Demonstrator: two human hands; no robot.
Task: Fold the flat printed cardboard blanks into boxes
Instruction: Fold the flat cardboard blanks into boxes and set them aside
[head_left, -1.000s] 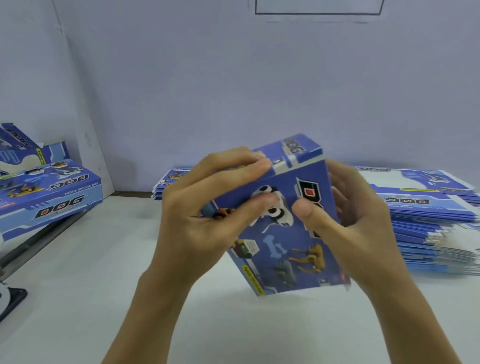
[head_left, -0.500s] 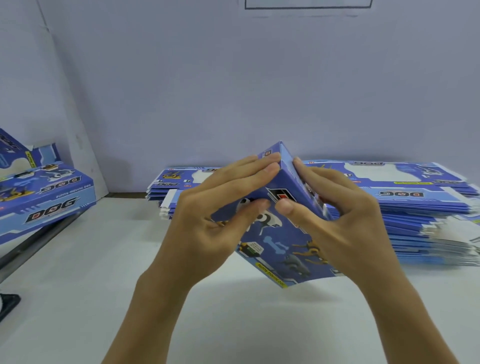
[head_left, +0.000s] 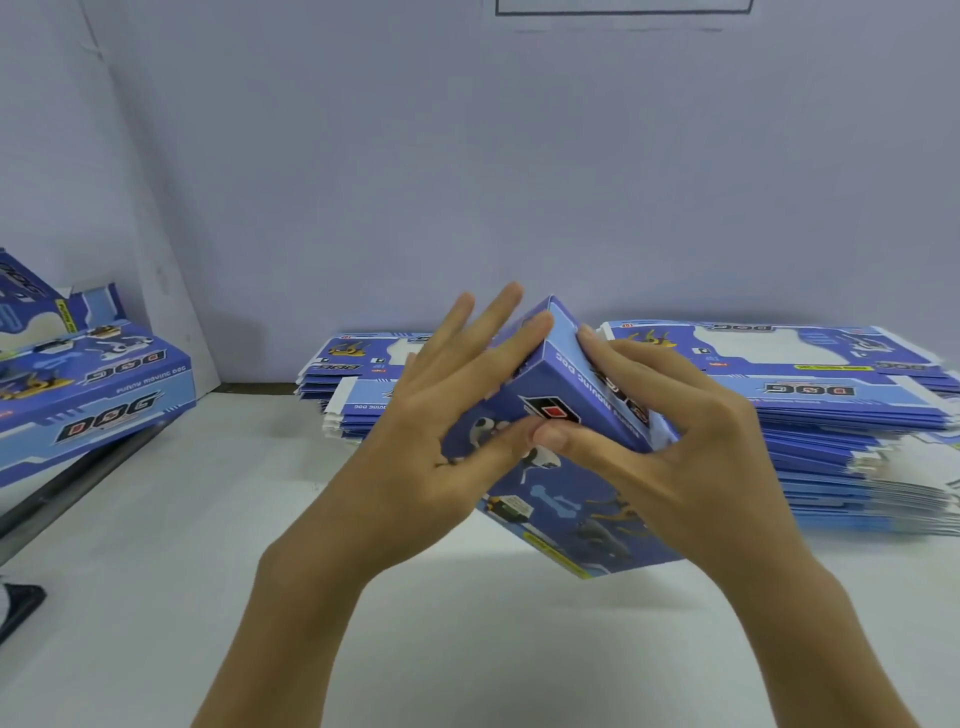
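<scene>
A blue printed cardboard box (head_left: 563, 501) with dog pictures is tilted in the air above the white table (head_left: 156, 571), one corner pointing up. My left hand (head_left: 431, 431) presses its left side with straight, spread fingers, and the thumb lies on the front face. My right hand (head_left: 691, 457) grips the right side, fingers curled over the narrow panel and thumb on the front, tip to tip with the left thumb. The box's far end is hidden behind my fingers.
A tall stack of flat blue blanks (head_left: 852, 415) lies behind and right of my hands, a lower stack (head_left: 353, 364) behind left. Folded boxes (head_left: 93, 395) sit at the left edge. A black object (head_left: 18, 608) pokes in at the far left. A wall stands close behind.
The box has tipped further, so its narrow side panel now faces up. My left fingers have straightened and spread. My right fingers have closed over the panel.
</scene>
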